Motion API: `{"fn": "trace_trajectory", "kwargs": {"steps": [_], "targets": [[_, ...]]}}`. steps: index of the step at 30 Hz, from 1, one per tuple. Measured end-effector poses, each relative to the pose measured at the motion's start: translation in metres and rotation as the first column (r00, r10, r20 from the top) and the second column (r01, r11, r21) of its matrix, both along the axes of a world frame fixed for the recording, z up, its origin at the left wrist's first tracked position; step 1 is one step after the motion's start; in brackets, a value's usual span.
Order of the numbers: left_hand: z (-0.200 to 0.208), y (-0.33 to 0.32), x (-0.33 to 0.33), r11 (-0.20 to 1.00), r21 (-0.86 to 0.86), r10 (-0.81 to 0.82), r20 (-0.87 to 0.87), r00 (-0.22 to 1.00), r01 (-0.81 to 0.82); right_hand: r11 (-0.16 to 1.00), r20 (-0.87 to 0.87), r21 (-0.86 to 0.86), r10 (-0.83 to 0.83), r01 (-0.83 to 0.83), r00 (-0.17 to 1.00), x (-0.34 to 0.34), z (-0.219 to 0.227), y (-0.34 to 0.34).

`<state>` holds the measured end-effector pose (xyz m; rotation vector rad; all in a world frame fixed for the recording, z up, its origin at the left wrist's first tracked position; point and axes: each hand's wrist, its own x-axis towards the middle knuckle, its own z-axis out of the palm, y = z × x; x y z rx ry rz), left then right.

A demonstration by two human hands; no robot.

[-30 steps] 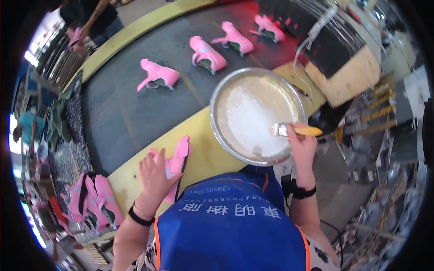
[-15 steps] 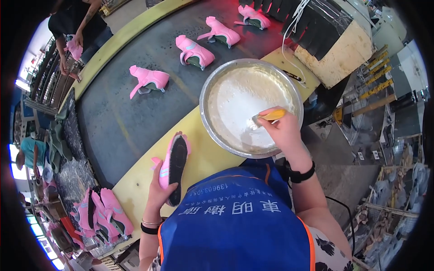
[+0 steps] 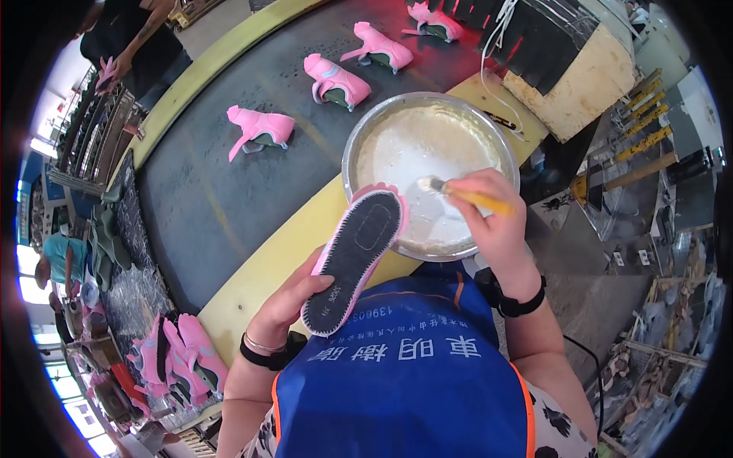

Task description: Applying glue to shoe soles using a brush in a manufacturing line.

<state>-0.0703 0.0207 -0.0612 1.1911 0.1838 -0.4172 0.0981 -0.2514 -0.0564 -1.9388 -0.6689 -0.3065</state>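
A pink shoe upper (image 3: 357, 256) is turned with its black stitched bottom facing me, its toe by the basin's left rim. My left hand (image 3: 294, 299) grips it near the heel, thumb on the bottom. A yellow-handled brush (image 3: 477, 198) is held in my right hand (image 3: 496, 225) above the basin, its bristles coated white. Beneath it, the round metal basin (image 3: 353, 149) contains milky white liquid (image 3: 416, 153) with a cream crust around the wall.
Several pink uppers (image 3: 261, 131) lie on a dark conveyor belt (image 3: 191, 183) with a yellow-edged border. More pink uppers (image 3: 179, 359) are piled at lower left. A flap-covered wooden box (image 3: 573, 99) stands far right. Across the belt a person (image 3: 141, 49) holds a pink piece.
My left hand has brought the upper up and right, turning its bottom toward me. My right hand has lifted the brush out of the liquid.
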Motion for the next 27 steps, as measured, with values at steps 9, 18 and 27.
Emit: {"fn": "trace_trajectory", "kwargs": {"steps": [9,18,27], "targets": [[0.014,-0.015,0.022,0.986,0.034,-0.166,0.015,0.986,0.165,0.845,0.207,-0.133,0.535,-0.519,0.819,-0.014,0.029,0.015],[0.010,-0.011,0.007,0.992,0.028,-0.123,0.052,0.991,0.122,0.932,0.027,-0.078,0.357,-0.354,0.934,0.012,0.002,0.011],[0.007,-0.009,0.002,0.991,-0.054,-0.122,0.004,0.992,0.123,0.882,0.077,0.071,0.462,-0.467,0.884,-0.005,0.006,0.019]]}}
